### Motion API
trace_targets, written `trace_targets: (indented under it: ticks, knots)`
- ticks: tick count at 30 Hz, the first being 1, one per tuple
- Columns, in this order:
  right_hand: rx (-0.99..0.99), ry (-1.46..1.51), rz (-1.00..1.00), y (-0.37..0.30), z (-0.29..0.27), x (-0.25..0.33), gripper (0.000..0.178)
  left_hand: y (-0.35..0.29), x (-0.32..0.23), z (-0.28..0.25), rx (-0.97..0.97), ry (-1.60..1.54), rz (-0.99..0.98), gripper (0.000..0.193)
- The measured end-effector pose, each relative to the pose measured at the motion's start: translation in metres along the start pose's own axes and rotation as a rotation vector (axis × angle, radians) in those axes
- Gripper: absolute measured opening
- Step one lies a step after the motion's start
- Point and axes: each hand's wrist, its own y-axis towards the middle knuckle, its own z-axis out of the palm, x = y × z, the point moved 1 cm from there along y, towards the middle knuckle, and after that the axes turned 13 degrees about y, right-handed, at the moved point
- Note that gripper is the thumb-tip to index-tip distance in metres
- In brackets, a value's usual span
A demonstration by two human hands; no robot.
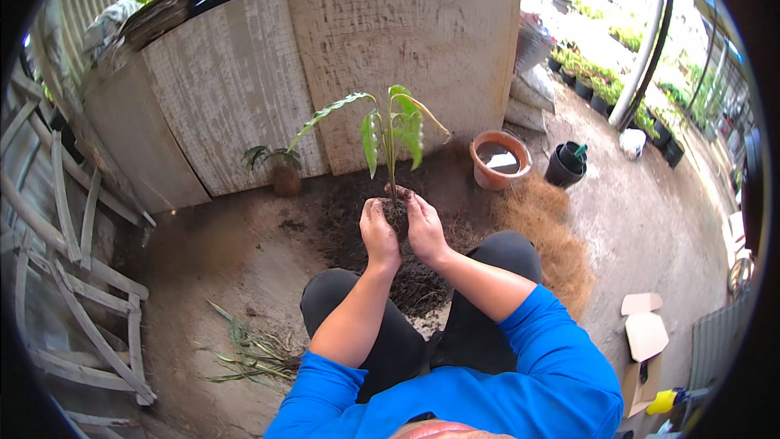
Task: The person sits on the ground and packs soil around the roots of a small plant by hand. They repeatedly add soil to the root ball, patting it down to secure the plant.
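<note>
Flat, weathered boards (pixel 414 41) stand beyond the grip. Dark, crumbly soil (pixel 419 284) lies beneath it; shaggy brown fibre (pixel 554 244) spreads to its right. Upright between left grip (pixel 379 236) and right grip (pixel 426 232) is a slender-stemmed, leafy plant (pixel 391 146). Beyond, rightward, sit a round, terracotta-coloured pot (pixel 487 178) and smaller black pot (pixel 559 172). Both grips cup the clumpy root ball (pixel 396 215).

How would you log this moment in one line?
left hand: cups root ball | right hand: cups root ball | leafy plant: upright | terracotta pot: right of hands
</note>
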Motion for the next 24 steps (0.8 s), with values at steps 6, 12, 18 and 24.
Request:
trace_targets:
  ticks: [6, 12, 18, 24]
  knots:
    - [-0.057, -0.017, -0.005, -0.005, 0.004, -0.009, 0.028, -0.007, -0.004, -0.002, 0.017, 0.061, 0.044, 0.020]
    - [-0.063, 0.054, 0.017, -0.004, -0.006, -0.011, 0.030, -0.007, -0.001, 0.007, 0.016, 0.102, 0.014, 0.020]
    - [-0.077, 0.115, -0.037, -0.001, -0.018, 0.000, 0.027, -0.009, 0.004, 0.023, -0.005, 0.252, 0.115, 0.021]
    - [-0.128, 0.169, -0.066, 0.008, -0.033, 0.012, 0.025, 0.002, 0.018, 0.035, -0.015, 0.320, 0.162, 0.020]
